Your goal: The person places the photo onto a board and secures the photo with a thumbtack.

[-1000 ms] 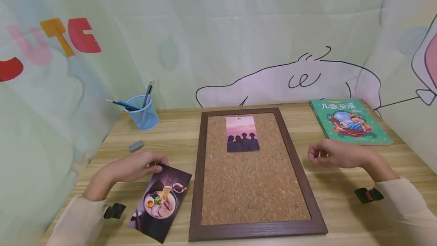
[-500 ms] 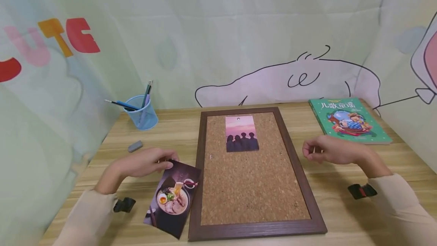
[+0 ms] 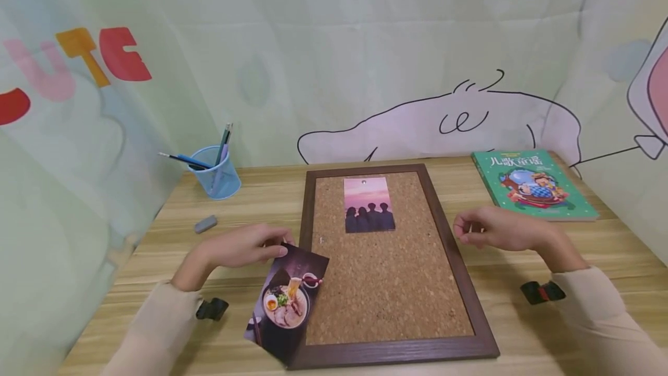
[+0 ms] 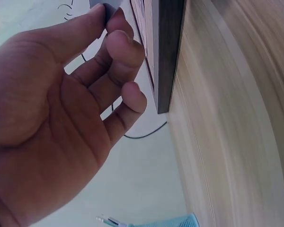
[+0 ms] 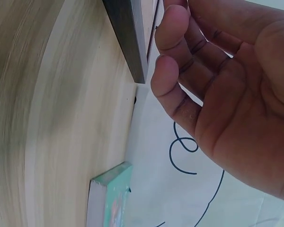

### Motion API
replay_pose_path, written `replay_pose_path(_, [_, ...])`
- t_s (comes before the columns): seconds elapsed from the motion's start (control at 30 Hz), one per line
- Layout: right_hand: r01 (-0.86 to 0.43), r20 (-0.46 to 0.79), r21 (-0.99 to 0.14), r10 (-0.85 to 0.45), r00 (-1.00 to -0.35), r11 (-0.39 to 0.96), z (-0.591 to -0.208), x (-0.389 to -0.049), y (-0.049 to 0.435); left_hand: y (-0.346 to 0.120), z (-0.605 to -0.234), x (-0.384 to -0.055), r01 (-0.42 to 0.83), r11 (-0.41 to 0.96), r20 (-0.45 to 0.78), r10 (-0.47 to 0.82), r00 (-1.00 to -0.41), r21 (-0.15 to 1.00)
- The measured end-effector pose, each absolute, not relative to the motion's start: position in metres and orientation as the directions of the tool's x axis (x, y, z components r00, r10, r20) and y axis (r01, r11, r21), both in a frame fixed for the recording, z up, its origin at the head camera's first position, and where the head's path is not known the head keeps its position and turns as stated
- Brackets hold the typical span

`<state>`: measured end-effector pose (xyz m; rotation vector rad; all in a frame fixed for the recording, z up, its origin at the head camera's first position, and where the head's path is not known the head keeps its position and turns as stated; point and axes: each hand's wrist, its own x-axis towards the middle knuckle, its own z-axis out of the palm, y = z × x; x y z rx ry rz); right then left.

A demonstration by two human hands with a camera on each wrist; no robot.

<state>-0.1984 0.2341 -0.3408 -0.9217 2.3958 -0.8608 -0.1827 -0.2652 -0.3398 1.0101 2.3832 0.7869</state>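
Observation:
My left hand (image 3: 245, 245) pinches the top left corner of a photo of a ramen bowl (image 3: 287, 306) between thumb and fingers. The photo hangs tilted, its right part overlapping the left side of a framed corkboard (image 3: 386, 283). A sunset photo with dark silhouettes (image 3: 369, 205) is fixed near the board's top by a small silvery pin (image 3: 363, 182). My right hand (image 3: 498, 228) hovers beside the board's right edge, fingers curled and thumb close to the index finger. Whether anything sits between those fingertips is hidden; in the right wrist view they are cut off at the top.
A blue mesh pen cup (image 3: 215, 176) with pencils stands at the table's back left, a grey eraser (image 3: 206, 224) in front of it. At the back right lies a green children's book (image 3: 534, 185), just beyond my right hand. A printed cloth backdrop (image 3: 334, 62) rises behind the table.
My left hand has carried the ramen photo rightward, from beside the corkboard to over its left edge. The right hand has shifted slightly left towards the board.

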Motion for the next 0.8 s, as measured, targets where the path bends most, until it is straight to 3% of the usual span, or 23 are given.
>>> replay_pose_path(0.8, [-0.469, -0.139, -0.672, -0.72, -0.68, 0.573, -0.339, -0.206, 0.215, -0.216, -0.343, -0.197, 0.535, 0.546, -0.082, 0.746, -0.661, 0.644])
